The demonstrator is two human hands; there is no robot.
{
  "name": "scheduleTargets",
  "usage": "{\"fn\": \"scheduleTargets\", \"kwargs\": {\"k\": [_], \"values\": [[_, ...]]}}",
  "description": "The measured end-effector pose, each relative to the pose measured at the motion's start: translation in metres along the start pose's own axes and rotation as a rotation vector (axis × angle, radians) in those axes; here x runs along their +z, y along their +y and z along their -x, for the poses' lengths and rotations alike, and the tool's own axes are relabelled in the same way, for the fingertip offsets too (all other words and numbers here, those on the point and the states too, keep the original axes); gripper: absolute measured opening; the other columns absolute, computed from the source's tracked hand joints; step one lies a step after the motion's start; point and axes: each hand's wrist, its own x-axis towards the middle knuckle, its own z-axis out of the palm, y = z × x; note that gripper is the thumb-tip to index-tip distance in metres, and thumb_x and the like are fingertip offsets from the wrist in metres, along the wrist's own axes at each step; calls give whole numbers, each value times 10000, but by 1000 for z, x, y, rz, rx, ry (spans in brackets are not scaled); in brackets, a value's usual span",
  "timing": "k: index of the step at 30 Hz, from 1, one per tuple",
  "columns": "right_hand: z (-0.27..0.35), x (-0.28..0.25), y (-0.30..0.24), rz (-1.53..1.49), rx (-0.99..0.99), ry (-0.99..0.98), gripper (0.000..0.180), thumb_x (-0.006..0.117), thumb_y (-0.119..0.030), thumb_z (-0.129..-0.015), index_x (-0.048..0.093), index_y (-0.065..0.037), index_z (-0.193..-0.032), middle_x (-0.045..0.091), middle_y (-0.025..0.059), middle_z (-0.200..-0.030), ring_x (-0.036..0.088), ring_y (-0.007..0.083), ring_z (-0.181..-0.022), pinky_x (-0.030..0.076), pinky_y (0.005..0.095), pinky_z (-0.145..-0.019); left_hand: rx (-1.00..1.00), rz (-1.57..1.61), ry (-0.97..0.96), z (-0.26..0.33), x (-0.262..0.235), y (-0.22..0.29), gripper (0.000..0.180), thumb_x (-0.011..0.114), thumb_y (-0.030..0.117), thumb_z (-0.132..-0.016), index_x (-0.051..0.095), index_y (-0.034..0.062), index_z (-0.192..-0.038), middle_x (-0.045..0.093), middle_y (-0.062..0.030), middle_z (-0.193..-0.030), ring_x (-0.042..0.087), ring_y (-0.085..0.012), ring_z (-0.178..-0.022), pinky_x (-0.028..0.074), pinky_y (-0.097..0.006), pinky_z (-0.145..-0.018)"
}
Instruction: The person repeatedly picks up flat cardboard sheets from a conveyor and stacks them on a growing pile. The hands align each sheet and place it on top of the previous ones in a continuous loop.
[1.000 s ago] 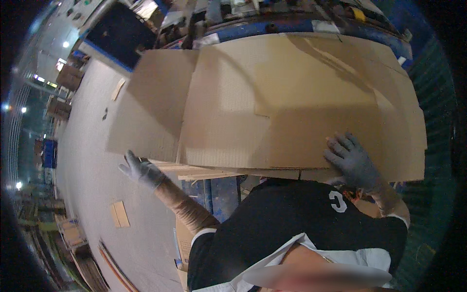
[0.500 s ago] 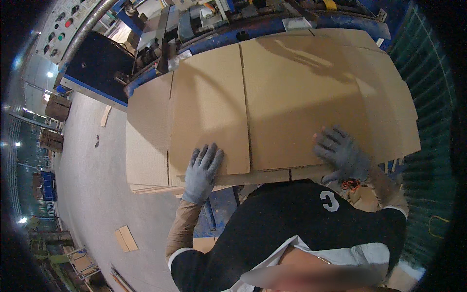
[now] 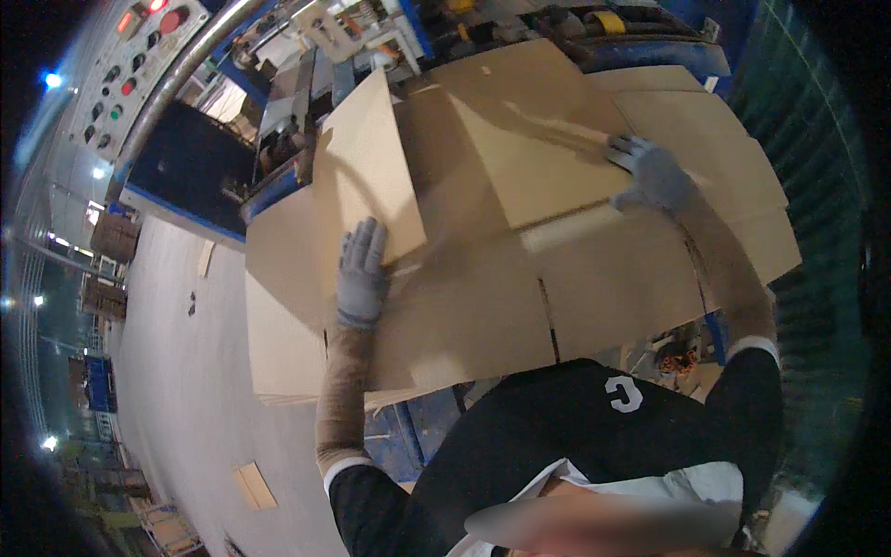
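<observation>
My left hand (image 3: pixel 361 277), in a grey glove, lies with fingers stretched out against the near part of a tilted panel (image 3: pixel 364 158) of the top cardboard sheet. My right hand (image 3: pixel 655 178), gloved the same way, rests with spread fingers at the right near corner of that sheet's wider panel (image 3: pixel 543 153). The two panels slope toward each other, with a shaded dip between them. Beneath lies a stack of flat brown cardboard sheets (image 3: pixel 455 316) with dark slots cut in the near edge. My right fingertips touch the board; what lies under them is hidden.
A machine with blue beams and rollers (image 3: pixel 640 37) stands along the far side of the stack. A control panel (image 3: pixel 130 79) with buttons and a metal pipe (image 3: pixel 190 88) are at the upper left. Green ribbed sheeting (image 3: pixel 807 186) borders the right. Cardboard scrap (image 3: pixel 254 486) lies on the floor.
Both hands have moved away from me along with the top sheet, which now bends between its panels and reaches toward the machine. More of the stack beneath shows. A red light now shows on the panel.
</observation>
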Motion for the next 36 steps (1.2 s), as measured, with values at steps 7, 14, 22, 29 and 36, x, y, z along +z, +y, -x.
{"fn": "scheduleTargets", "kwargs": {"k": [7, 14, 22, 29, 36], "values": [[-79, 10, -7, 138, 429, 68, 563, 585, -468, -848, 539, -98, -1271, 537, 181, -1276, 489, 380, -1188, 400, 444, -998, -258, -554, -31, -102, 55, -54, 631, 587, 352, -875, 380, 64, -1397, 430, -177, -1399, 400, -365, -1283, 290, -503, -1078], [127, -116, 0, -91, 1128, 417, 516, 591, -229, -905, 425, 1, -1337, 573, 157, -1191, 584, 227, -1015, 489, 340, -888, -846, -555, -6, 99, -52, -100, 749, 602, 469, -849, 402, -44, -1357, 439, -252, -1374, 385, -445, -1273, 315, -475, -1067], [269, -5, 45, -1645, 1214, 1268, 493, 566, -244, -921, 462, 4, -1334, 511, 138, -1330, 513, 255, -1180, 409, 384, -1006, -1388, -444, -214, 205, -96, -49, 741, 519, 503, -885, 430, -88, -1323, 438, -301, -1352, 439, -406, -1256, 350, -434, -1047], [167, -123, 5, -863, 676, 1193, 431, 526, -259, -939, 506, -5, -1287, 509, 157, -1297, 510, 278, -1163, 410, 363, -957, -1386, 362, 1107, 203, -94, -55, 557, 529, 349, -930, 468, -70, -1292, 520, -242, -1294, 528, -329, -1169, 401, -423, -1005], [137, -103, -149, -175, 766, 693, 406, 594, -245, -857, 561, -55, -1215, 593, 156, -1209, 573, 309, -1065, 453, 407, -912, -1145, 911, 1026, 196, -112, -34, 340, 587, 168, -908, 536, -28, -1181, 601, -123, -1082, 565, -213, -1016, 481, -350, -892]]}}
